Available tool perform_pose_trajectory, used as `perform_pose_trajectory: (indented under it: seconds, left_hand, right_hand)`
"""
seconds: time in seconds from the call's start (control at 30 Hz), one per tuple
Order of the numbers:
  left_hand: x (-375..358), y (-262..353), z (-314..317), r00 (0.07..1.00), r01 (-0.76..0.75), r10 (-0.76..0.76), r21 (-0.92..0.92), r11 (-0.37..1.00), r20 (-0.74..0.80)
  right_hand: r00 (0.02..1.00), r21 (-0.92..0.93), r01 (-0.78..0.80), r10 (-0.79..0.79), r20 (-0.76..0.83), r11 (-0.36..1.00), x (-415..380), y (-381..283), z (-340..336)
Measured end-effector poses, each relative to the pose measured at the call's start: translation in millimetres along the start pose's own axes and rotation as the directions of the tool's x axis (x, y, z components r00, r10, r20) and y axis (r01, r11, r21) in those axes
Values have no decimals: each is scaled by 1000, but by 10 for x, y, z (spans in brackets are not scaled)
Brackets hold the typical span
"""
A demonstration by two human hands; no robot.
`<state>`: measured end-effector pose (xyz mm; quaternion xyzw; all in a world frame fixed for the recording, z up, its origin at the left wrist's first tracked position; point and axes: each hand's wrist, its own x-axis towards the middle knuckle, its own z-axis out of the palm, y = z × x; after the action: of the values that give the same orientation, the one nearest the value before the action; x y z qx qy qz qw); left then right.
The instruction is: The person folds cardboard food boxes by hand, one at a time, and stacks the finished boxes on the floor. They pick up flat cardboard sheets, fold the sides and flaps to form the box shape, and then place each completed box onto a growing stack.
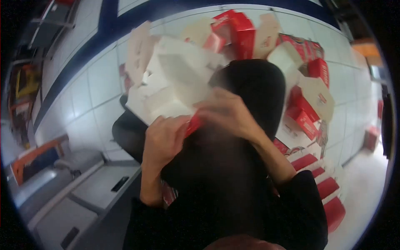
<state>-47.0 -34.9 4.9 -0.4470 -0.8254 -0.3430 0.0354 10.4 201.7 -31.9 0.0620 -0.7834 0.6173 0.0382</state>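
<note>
- Even, fairly bright light; the pale tiled floor [96,83] is washed out, most strongly at the right edge.
- Strong fisheye: tile lines bow, and a black vignette rings the frame.
- The white folded cardboard carton [175,79] is blown out and smeared by motion blur.
- Both hands are soft; the black clothing [225,175] loses all detail.

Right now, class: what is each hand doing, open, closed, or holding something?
Left hand: closed on the carton, gripping its lower edge.
Right hand: closed on the same carton.
</note>
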Motion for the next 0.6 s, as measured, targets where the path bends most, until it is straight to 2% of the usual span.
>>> perform_pose_trajectory:
  seconds: [0.03, 0.1, 0.17, 0.3, 0.37, 0.43, 0.47, 0.5, 0.53, 0.57, 0.6]
  left_hand:
    - [17, -5, 12, 999, -33, 33, -48, 998, -5]
    - [15, 4, 9, 999, -27, 28, -21, 999, 44]
    - [-27, -54, 2, 997, -7, 7, 0, 1000, 73]
    - [-109, -81, 13, 993, -44, 35, 74, 996, 116]
    - [-139, -68, 7, 992, -32, 21, 88, 996, 124]
    - [-135, -68, 42, 999, -3, 1, -57, 998, -36]
    - [-116, -20, 36, 999, -5, 3, -59, 998, -34]
    - [-89, 68, 17, 988, 99, -113, -128, 987, -102]
    - [-82, 150, 27, 961, 194, -229, -211, 958, -155]
    - [-92, 156, -31, 970, 178, -212, -243, 954, -120]
    - [-15, 150, 40, 973, 165, -200, -262, 951, -114]
  right_hand:
    - [1000, 19, -22, 22, -4, 1000, 10, -19, 29]
    - [999, 51, -44, 43, 16, 998, -9, -24, 117]
    - [998, -79, 35, -31, 51, 996, -21, -6, 164]
    - [993, -26, 34, -31, 110, 999, -52, -14, 154]
    - [982, -83, 58, -41, 186, 995, -48, -53, 121]
    - [987, -128, 97, -79, 137, 987, -18, -113, 160]
    - [990, -179, 130, -117, 84, 975, -8, -139, 182]
    - [991, -185, 124, -112, 76, 975, -10, -113, 212]
    - [985, -234, 173, -170, 34, 957, -34, -51, 237]
    - [974, -293, 216, -228, -8, 932, -67, -12, 208]
    - [976, -311, 200, -217, -19, 929, -99, -17, 121]
